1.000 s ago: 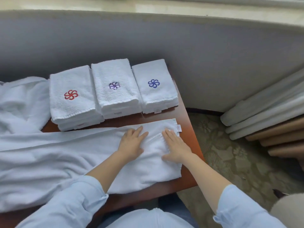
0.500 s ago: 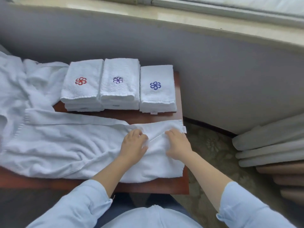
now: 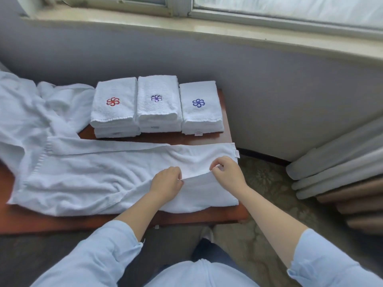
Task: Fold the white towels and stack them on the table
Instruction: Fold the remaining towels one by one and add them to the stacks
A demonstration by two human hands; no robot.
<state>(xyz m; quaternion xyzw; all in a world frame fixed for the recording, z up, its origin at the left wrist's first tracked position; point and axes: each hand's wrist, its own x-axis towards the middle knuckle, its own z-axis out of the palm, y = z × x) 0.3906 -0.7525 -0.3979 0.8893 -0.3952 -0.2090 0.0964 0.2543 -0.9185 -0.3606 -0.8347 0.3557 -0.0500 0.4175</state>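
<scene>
1. The towel [image 3: 93, 179] lies spread lengthwise across the near half of the counter [image 3: 186, 217]. Its right end is at the counter's right edge, and a small tag [image 3: 236, 153] shows at the far right corner.
2. The left hand [image 3: 166, 184] has its fingers curled and pinches the loose edge of the towel's top layer near the right end.
3. The right hand [image 3: 228, 172] pinches the same edge a little farther right and back. The edge runs as a slanted fold between the two hands.
4. Both sleeves [image 3: 99, 255] are light blue and pushed up the forearms.
5. Behind the towel, three stacks of folded towels stand side by side at the back of the counter: the red stack [image 3: 113, 112], the purple stack [image 3: 157, 110] and the blue stack [image 3: 200, 114], each named by its flower mark.
6. A heap [image 3: 31, 104] of unfolded white towels lies at the left, just beside the red stack, and the towel's left end runs into it.
7. A grey wall [image 3: 290, 96] rises behind the counter under a sill [image 3: 207, 27].
8. Patterned carpet [image 3: 269, 204] lies to the right.
</scene>
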